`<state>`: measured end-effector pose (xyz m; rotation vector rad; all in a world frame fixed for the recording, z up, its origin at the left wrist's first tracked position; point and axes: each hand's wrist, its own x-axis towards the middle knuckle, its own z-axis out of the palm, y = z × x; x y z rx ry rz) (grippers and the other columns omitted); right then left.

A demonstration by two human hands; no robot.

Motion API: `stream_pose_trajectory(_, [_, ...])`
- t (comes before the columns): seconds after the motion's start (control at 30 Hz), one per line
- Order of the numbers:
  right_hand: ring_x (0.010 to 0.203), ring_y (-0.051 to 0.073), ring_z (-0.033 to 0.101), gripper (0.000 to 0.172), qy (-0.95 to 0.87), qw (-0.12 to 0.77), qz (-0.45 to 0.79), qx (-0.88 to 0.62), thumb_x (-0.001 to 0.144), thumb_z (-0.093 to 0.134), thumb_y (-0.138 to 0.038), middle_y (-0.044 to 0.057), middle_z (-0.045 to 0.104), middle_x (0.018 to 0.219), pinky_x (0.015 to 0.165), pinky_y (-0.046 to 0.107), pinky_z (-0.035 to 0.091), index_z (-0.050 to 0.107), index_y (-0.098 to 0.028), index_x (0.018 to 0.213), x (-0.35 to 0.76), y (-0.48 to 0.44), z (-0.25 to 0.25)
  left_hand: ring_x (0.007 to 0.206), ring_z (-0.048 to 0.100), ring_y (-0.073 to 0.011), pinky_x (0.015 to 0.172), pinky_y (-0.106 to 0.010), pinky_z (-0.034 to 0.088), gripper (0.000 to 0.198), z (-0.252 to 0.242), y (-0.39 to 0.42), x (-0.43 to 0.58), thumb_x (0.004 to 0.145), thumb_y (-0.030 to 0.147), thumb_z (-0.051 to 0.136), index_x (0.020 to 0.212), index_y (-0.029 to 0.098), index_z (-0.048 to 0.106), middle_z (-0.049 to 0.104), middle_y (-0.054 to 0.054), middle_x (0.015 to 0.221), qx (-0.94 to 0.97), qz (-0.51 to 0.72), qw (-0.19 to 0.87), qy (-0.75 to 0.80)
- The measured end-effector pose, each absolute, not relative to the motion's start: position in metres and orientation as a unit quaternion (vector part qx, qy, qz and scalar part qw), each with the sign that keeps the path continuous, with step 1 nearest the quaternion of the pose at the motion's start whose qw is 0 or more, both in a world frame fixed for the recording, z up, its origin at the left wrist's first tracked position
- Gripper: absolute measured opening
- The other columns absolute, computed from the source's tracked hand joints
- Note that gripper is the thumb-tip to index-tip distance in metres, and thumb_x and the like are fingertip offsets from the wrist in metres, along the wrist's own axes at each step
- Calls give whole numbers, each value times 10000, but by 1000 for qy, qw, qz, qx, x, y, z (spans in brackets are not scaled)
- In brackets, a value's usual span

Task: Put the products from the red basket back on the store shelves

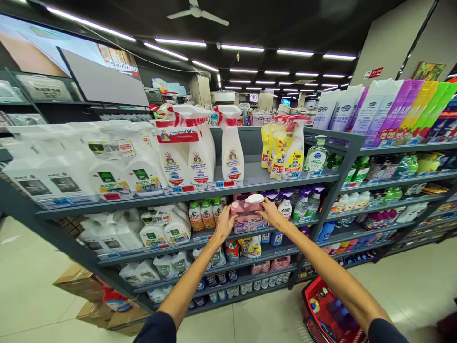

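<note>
A pink boxed pack [251,224] with pink rounded tops and a white oval piece on it is between my two hands, at the level of the second shelf. My left hand [224,224] grips its left end, thumb towards the front. On the right end, my right hand [272,213] has its fingers closed near the white piece. Whether the pack rests on the shelf or is lifted, I cannot tell. Orange bottles with green caps [207,213] stand left of it, and purple-topped spray bottles [285,205] stand to its right.
White spray bottles [232,155] and large white jugs [109,164] line the top shelf. A shelf upright [335,190] stands to the right. On the floor are a red shopping basket [310,312] with items inside, at lower right, and cardboard boxes [80,286] at lower left.
</note>
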<state>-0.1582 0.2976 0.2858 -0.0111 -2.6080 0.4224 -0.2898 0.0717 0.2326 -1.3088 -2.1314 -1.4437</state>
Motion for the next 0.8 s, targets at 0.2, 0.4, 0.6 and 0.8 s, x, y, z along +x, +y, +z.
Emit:
stream_pose_trajectory(0.2, [1075,285,648,310,-947,264,149,-109,984,572,-186,216,667,1166,948,388,500,556,-80,1274,-174,282,273,1092,680,-298,954,-406,531,442,224,93,-316,916,252,635,1329,107,571,689,-194,1221,-411,-503,75,-756])
stream_pose_trajectory(0.4, [1098,272,652,324,-946,285,106,-110,1031,440,-176,197,669,1190,938,353,495,507,-107,1341,-171,276,294,1103,686,-321,973,-418,509,471,233,99,-325,905,245,660,1343,86,593,721,-206,1173,-379,-467,46,-798])
stream_pose_trajectory(0.6, [1177,289,581,279,-959,279,34,-46,1040,430,-181,169,631,1251,1002,410,474,557,-132,1283,-164,291,318,1136,680,-288,992,-375,497,502,236,98,-319,919,270,664,1390,124,569,736,-172,1180,-343,-440,43,-829])
stream_pose_trajectory(0.8, [1105,318,586,248,-964,260,-5,-65,1037,470,-219,197,646,1170,974,429,449,584,-90,1215,-167,295,318,1082,720,-258,925,-330,539,452,237,96,-323,918,267,680,1343,145,585,751,-146,1174,-360,-430,19,-828])
